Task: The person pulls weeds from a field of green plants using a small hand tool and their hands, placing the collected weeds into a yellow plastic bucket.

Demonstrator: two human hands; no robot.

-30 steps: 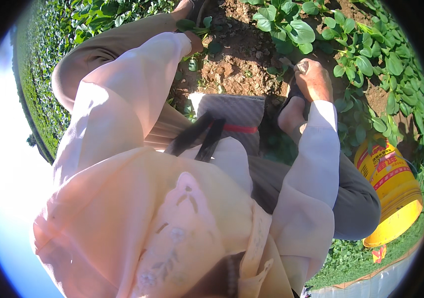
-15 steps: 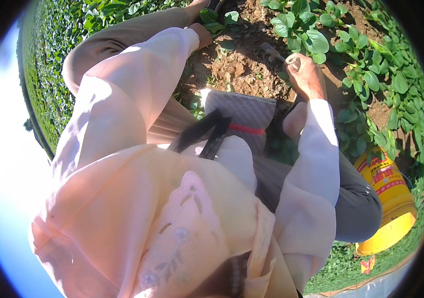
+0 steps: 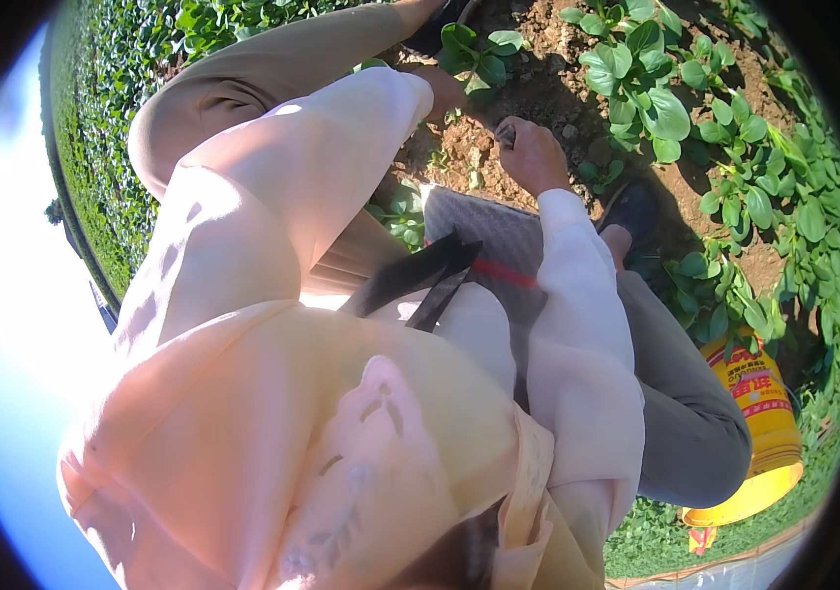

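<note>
1. Crouching over bare brown soil (image 3: 538,93), you reach both hands into a bed of leafy green seedlings (image 3: 656,108).
2. Your right hand (image 3: 530,155) is curled shut, pinching a small dark item (image 3: 505,131) just above the soil; what kind of item cannot be told.
3. Your left hand (image 3: 445,90) rests at a seedling (image 3: 474,49); its fingers are hidden, so its state cannot be told.
4. A yellow bucket (image 3: 764,433) stands by your right knee.

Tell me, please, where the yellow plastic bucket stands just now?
In the head view the yellow plastic bucket sits at the lower right, beside the person's grey-trousered knee, just below the leafy green plants.
</note>
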